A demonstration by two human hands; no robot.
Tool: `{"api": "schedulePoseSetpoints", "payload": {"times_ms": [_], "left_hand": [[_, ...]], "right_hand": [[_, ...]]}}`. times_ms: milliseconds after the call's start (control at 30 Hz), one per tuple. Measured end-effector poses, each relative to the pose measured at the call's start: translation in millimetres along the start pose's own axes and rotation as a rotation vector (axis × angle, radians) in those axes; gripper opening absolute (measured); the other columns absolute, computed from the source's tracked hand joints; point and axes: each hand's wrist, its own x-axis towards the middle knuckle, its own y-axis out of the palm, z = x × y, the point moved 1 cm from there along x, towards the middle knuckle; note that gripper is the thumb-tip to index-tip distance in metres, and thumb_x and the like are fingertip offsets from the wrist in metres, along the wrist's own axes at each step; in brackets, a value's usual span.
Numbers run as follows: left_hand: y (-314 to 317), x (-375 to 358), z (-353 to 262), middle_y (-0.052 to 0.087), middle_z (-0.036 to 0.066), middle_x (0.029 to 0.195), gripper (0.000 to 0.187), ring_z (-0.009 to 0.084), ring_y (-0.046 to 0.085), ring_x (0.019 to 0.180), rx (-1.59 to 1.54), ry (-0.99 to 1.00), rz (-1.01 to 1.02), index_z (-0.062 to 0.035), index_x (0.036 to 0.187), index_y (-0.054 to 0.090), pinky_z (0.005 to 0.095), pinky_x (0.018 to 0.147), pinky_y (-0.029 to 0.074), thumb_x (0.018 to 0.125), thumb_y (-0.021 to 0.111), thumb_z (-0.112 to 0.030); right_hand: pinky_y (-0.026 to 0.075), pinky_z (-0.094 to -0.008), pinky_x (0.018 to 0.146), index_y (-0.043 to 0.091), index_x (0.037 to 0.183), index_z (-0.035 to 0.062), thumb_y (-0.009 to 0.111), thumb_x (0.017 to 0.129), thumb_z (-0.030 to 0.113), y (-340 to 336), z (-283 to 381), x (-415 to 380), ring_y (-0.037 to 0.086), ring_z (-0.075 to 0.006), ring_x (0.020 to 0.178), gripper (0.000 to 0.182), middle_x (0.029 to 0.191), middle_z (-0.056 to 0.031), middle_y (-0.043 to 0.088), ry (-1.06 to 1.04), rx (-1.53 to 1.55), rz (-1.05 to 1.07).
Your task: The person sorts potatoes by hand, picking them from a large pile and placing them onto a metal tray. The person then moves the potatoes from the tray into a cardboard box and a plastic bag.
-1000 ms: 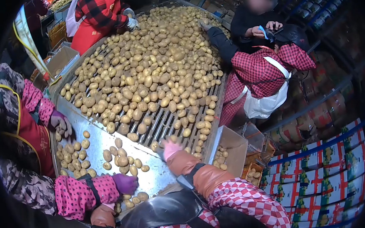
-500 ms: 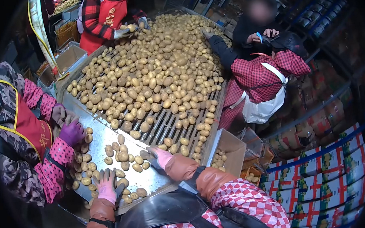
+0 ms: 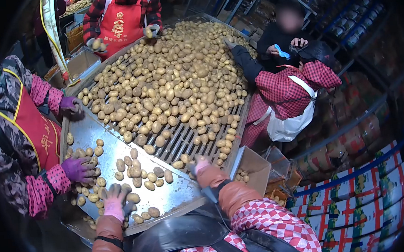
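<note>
A big heap of potatoes lies on a slatted grate that leads onto a metal sheet with loose small potatoes. My left hand, in a pink glove, rests with fingers spread on potatoes at the sheet's near-left edge. A single potato lies right beside it. My right hand, also gloved in pink, sits at the near end of the grate among a few potatoes. Its fingers curl away from me, so its grip is hidden.
A co-worker in a red apron stands at left, with purple gloves on the sheet's potatoes. Two more people sort at the far end and right side; another holds a phone. A cardboard box with potatoes sits by the grate; printed cartons stand at right.
My left hand came up onto the sheet's near edge. My right hand moved left across the sheet, then back right to the grate's end. The co-worker's purple gloves shifted over the small potatoes.
</note>
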Motion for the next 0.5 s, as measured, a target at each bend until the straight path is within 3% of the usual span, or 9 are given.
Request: {"api": "schedulePoseSetpoints", "payload": {"times_ms": [100, 133, 233, 300, 333, 367, 400, 467, 500], "left_hand": [[9.9, -0.1, 26.6, 0.045, 0.013, 0.145, 0.077, 0.0331, 0.04, 0.137, -0.011, -0.277, -0.137, -0.0192, 0.142, 0.048, 0.0634, 0.115, 0.017, 0.073, 0.074, -0.041], [17.9, 3.0, 35.1, 0.044, 0.013, 0.147, 0.078, 0.0309, 0.04, 0.138, -0.024, -0.34, -0.176, -0.0195, 0.145, 0.045, 0.0628, 0.115, 0.017, 0.075, 0.074, -0.039], [38.2, 6.8, 30.7, 0.039, 0.016, 0.152, 0.074, 0.0319, 0.038, 0.14, 0.029, -0.487, -0.209, -0.0173, 0.148, 0.042, 0.0575, 0.116, 0.022, 0.084, 0.069, -0.039], [77.0, 13.0, 39.6, 0.04, 0.019, 0.152, 0.071, 0.0345, 0.039, 0.14, -0.267, -0.508, -0.212, -0.0171, 0.149, 0.041, 0.0467, 0.116, 0.029, 0.086, 0.068, -0.038], [60.5, 12.9, 24.2, 0.045, 0.023, 0.147, 0.067, 0.0375, 0.041, 0.138, -0.324, -0.439, -0.061, -0.0138, 0.146, 0.045, 0.0396, 0.114, 0.033, 0.086, 0.068, -0.034], [-8.0, 5.6, -22.0, 0.049, 0.024, 0.143, 0.061, 0.038, 0.045, 0.135, -0.396, -0.418, 0.114, -0.0119, 0.143, 0.05, 0.042, 0.114, 0.034, 0.087, 0.067, -0.028], [23.4, -5.5, -21.1, 0.051, 0.022, 0.142, 0.056, 0.0374, 0.045, 0.135, -0.263, -0.302, -0.025, -0.0143, 0.139, 0.054, 0.0432, 0.113, 0.035, 0.086, 0.067, -0.026], [36.7, -26.1, -21.8, 0.049, 0.017, 0.145, 0.054, 0.0348, 0.04, 0.139, -0.139, -0.209, 0.112, -0.0179, 0.138, 0.055, 0.0512, 0.115, 0.03, 0.085, 0.059, -0.01], [41.2, -39.8, -14.3, 0.042, 0.014, 0.15, 0.063, 0.0379, 0.032, 0.142, 0.005, -0.121, 0.022, -0.0219, 0.139, 0.053, 0.0605, 0.114, 0.026, 0.083, 0.069, -0.044]], "right_hand": [[0.032, -0.059, 0.112, 0.041, 0.148, 0.0273, 0.072, 0.076, 0.057, 13.0, 43.2, -64.4, 0.033, -0.0538, 0.136, 0.084, 0.155, -0.0275, 0.024, 0.02, -0.005, -0.049], [0.035, -0.0588, 0.11, 0.041, 0.148, 0.0267, 0.073, 0.076, 0.056, 26.0, 38.4, -72.0, 0.036, -0.054, 0.134, 0.083, 0.153, -0.0269, 0.028, -0.152, -0.008, -0.121], [0.041, -0.0503, 0.108, 0.041, 0.147, 0.0179, 0.071, 0.08, 0.05, 32.1, 63.2, -101.4, 0.045, -0.0494, 0.13, 0.08, 0.151, -0.0257, 0.033, -0.314, 0.003, 0.194], [0.042, -0.0463, 0.108, 0.044, 0.144, 0.0116, 0.067, 0.085, 0.046, 53.4, 73.8, -105.9, 0.049, -0.0447, 0.128, 0.072, 0.147, -0.0257, 0.041, -0.443, 0.069, 0.23], [0.042, -0.044, 0.105, 0.049, 0.139, 0.0098, 0.06, 0.091, 0.04, 55.0, 76.9, -110.6, 0.053, -0.0398, 0.121, 0.058, 0.135, -0.025, 0.05, -0.377, 0.304, 0.297], [0.043, -0.0418, 0.103, 0.053, 0.134, 0.008, 0.053, 0.097, 0.034, 46.0, 79.0, -114.4, 0.058, -0.0349, 0.114, 0.045, 0.123, -0.0243, 0.06, -0.289, 0.531, 0.39], [0.043, -0.0379, 0.1, 0.058, 0.13, 0.0044, 0.052, 0.099, 0.038, 26.7, 85.1, -122.4, 0.059, -0.0284, 0.11, 0.046, 0.12, -0.0185, 0.063, -0.425, 0.236, 0.476], [0.045, -0.0322, 0.098, 0.056, 0.134, 0.0038, 0.052, 0.1, 0.033, 82.9, 57.7, -78.6, 0.058, -0.0207, 0.112, 0.045, 0.122, -0.0115, 0.062, -0.18, 0.881, 0.8], [0.045, -0.0339, 0.099, 0.054, 0.136, 0.0043, 0.052, 0.1, 0.032, 56.1, 83.0, -106.7, 0.056, -0.0204, 0.116, 0.045, 0.126, -0.0095, 0.06, 0.259, 1.355, 0.802]]}}
